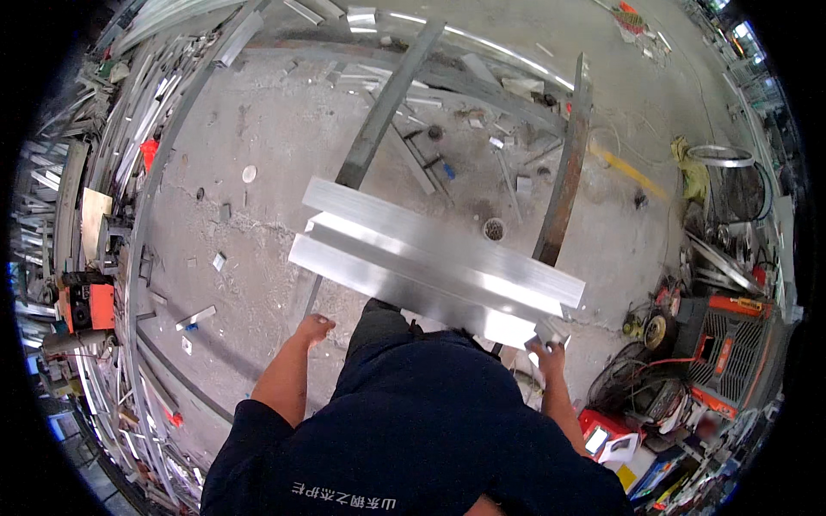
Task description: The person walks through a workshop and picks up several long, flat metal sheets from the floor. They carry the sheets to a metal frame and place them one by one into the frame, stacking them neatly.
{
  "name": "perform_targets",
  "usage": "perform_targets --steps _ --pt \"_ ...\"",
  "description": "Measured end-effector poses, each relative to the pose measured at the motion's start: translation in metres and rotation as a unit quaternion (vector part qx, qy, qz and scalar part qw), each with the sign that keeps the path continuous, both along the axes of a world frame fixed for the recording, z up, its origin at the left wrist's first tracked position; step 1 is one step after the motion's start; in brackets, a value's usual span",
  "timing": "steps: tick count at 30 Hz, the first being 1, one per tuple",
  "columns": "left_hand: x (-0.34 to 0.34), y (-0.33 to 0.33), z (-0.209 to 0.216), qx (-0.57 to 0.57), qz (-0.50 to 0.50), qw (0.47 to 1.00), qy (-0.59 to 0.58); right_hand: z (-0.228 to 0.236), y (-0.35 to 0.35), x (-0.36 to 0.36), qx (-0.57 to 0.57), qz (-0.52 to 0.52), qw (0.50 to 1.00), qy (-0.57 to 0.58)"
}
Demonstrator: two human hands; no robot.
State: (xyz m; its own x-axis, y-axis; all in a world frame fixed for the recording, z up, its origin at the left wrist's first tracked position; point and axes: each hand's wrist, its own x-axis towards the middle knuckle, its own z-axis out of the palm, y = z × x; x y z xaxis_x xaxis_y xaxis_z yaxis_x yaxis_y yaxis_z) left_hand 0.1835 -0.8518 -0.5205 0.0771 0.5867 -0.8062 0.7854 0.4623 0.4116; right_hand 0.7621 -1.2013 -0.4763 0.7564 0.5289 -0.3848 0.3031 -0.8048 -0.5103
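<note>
Two bright silver metal profiles lie side by side across my front, the farther profile (447, 245) and the nearer profile (387, 279), with a gap between them. They slant down to the right over two dark steel rails, the left rail (391, 103) and the right rail (565, 163). My right hand (549, 354) is closed round a small grey metal piece (548, 330) at the right end of the nearer profile. Apart from the profiles, my left hand (317, 328) hangs by their left end, its fingers curled together with nothing visible in them.
A small cup of little parts (493, 229) stands on the floor between the rails. At the right are an orange and black machine (727, 357) and tangled cables (628, 378). Metal strips (155, 107) are heaped along the left, near another orange machine (89, 305).
</note>
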Motion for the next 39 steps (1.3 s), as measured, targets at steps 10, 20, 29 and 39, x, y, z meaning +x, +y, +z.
perform_targets --steps 10,20,29,39 --pt "-0.005 0.015 0.026 -0.061 -0.002 0.998 -0.023 -0.046 0.036 -0.037 -0.143 -0.054 0.939 0.307" --pt "-0.036 0.084 0.064 -0.029 -0.004 0.999 0.02 -0.068 0.106 -0.073 -0.167 -0.02 0.941 0.295" --pt "0.044 0.003 0.09 -0.045 -0.06 0.997 0.004 -0.047 0.137 0.024 0.123 -0.229 0.879 0.4" --pt "0.086 -0.067 0.143 -0.019 -0.112 0.992 0.052 -0.101 0.159 0.041 0.071 -0.094 0.95 0.288"
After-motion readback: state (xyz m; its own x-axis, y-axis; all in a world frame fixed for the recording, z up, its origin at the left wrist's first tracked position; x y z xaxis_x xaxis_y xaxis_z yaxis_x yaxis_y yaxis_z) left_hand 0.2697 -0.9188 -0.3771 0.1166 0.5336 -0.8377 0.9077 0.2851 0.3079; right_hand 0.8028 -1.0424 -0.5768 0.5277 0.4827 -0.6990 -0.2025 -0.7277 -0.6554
